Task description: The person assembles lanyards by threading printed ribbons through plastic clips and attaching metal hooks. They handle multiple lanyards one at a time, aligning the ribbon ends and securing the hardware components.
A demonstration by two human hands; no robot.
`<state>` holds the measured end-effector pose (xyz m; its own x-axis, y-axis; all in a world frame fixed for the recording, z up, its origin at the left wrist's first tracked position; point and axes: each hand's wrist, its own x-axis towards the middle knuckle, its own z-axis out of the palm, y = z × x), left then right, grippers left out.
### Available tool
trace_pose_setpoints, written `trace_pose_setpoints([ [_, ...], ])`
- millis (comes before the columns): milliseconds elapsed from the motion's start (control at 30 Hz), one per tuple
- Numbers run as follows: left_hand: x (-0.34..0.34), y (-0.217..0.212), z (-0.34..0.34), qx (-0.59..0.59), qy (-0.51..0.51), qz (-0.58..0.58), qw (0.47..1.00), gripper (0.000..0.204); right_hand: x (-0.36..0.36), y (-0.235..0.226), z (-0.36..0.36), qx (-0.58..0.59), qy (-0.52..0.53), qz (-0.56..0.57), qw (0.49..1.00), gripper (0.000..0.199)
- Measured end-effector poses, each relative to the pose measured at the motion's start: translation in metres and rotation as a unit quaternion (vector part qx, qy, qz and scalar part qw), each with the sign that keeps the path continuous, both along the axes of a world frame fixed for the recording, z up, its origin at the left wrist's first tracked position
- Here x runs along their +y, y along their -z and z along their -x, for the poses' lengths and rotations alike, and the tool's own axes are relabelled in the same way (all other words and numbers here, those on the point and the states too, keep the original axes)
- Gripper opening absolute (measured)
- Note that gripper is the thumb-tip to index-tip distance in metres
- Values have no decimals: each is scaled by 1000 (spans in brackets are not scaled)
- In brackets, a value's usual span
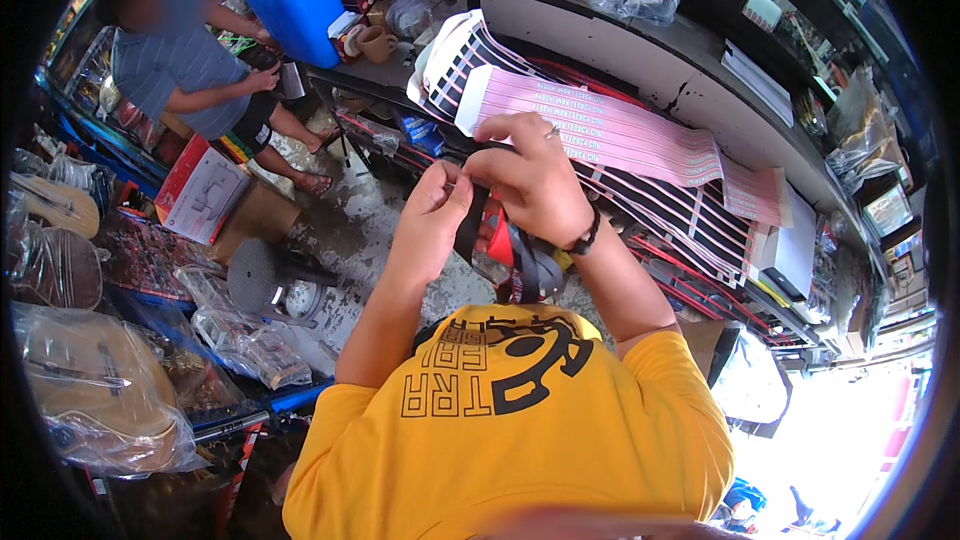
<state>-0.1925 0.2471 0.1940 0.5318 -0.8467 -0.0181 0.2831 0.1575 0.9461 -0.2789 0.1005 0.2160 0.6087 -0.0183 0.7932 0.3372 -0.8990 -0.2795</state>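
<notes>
My left hand [432, 222] is closed in a pinch, thumb and fingertips together on a dark strip [468, 234] that hangs below them. Close beside it, my right hand [535, 178] curls over the same strip with bent fingers; its fingertips almost meet those of the left. A red, grey and black bundle [505, 250] hangs under my right hand, and I cannot make out its kind. Just beyond my hands lies a pink sheet [570, 120] printed with rows of white lettering. Black-and-white striped sheets [690, 210] lie under it.
The sheets rest on a long shelf unit with a dark upper ledge [540, 2]. A blue jerrycan [292, 8] and a brown mug [376, 43] stand at far left. Another person [195, 80] is there too. Wrapped guitars [95, 380], a round stool [258, 275] and a box [203, 190] are on the left.
</notes>
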Motion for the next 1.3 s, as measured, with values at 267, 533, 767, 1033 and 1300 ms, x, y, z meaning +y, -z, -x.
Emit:
trace_pose_setpoints([
  [267,2,20,1,-81,-4,-94,992,13,10,6,12,131,4,26,991,25],
  [533,3,20,6,-65,17,-95,993,10,15,19,16,149,15,-73,986,22],
  [767,7,15,9,-94,29,-104,990,7,9,19,20,170,-13,-169,971,15],
  [1033,13,9,12,-107,45,-90,989,8,7,19,21,189,-46,-177,965,14],
  [1300,16,17,7,7,61,-34,998,11,20,27,18,79,-47,-146,985,28],
])
